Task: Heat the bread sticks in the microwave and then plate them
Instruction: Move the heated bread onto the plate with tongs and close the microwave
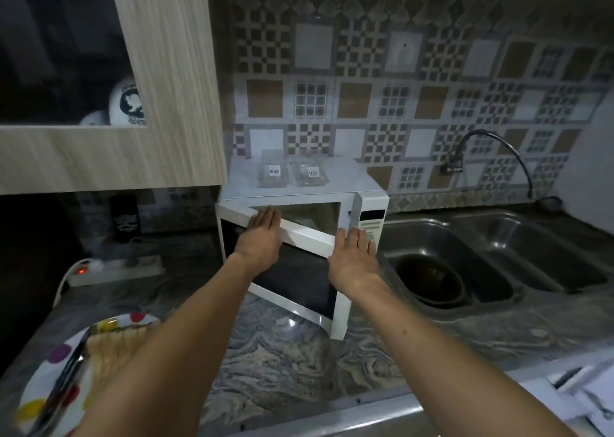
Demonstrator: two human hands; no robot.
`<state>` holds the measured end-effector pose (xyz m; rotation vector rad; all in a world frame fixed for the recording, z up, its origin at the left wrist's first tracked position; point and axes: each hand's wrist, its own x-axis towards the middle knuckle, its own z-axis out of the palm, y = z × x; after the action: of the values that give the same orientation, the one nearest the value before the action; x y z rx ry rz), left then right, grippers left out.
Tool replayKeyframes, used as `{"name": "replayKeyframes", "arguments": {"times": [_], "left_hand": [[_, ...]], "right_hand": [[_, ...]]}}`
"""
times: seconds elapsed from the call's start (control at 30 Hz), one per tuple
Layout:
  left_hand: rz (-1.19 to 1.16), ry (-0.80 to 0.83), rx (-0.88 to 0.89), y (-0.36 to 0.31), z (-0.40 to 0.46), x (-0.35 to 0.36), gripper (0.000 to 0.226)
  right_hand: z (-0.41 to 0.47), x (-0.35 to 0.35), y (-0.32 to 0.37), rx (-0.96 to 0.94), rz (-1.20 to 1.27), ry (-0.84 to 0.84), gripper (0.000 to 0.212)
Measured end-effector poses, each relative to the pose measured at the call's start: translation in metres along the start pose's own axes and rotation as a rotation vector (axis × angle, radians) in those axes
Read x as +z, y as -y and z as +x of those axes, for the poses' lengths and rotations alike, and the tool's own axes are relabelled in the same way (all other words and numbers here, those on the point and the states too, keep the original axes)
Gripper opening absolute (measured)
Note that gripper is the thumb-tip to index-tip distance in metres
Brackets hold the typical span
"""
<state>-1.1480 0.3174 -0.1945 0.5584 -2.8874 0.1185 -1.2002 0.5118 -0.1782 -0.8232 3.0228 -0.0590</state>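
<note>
Both flat hands, left hand [262, 234] and right hand [355, 257], fingers straight, push the microwave door [309, 237]; bread sticks [113, 340] wait on the plate [43, 380].

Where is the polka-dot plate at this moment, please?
In the head view the polka-dot plate sits at the bottom-left on the marbled countertop, left of the left forearm, below the white power strip.

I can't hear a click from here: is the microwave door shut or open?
Open. The microwave door stands swung out from the body, left hand flat on its top edge.
</note>
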Motion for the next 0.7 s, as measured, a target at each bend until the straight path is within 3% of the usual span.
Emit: {"name": "replayKeyframes", "arguments": {"times": [0.2, 0.5, 0.6, 0.7], "left_hand": [[0.023, 0.031, -0.113, -0.020, 0.020, 0.006, 0.067], [0.056, 0.022, -0.201, -0.047, 0.043, 0.020, 0.079], [-0.004, -0.125, -0.169, -0.060, 0.037, 0.029, 0.084], [-0.099, -0.389, -0.168, -0.082, 0.033, 0.042, 0.076]], "right_hand": [[0.042, -0.002, -0.029, -0.086, 0.054, -0.001, 0.082], [0.086, -0.006, -0.056, -0.132, 0.104, 0.022, 0.073], [0.102, -0.006, -0.060, -0.168, 0.087, 0.032, 0.074], [0.116, -0.007, -0.067, -0.208, 0.073, 0.029, 0.074]]}}
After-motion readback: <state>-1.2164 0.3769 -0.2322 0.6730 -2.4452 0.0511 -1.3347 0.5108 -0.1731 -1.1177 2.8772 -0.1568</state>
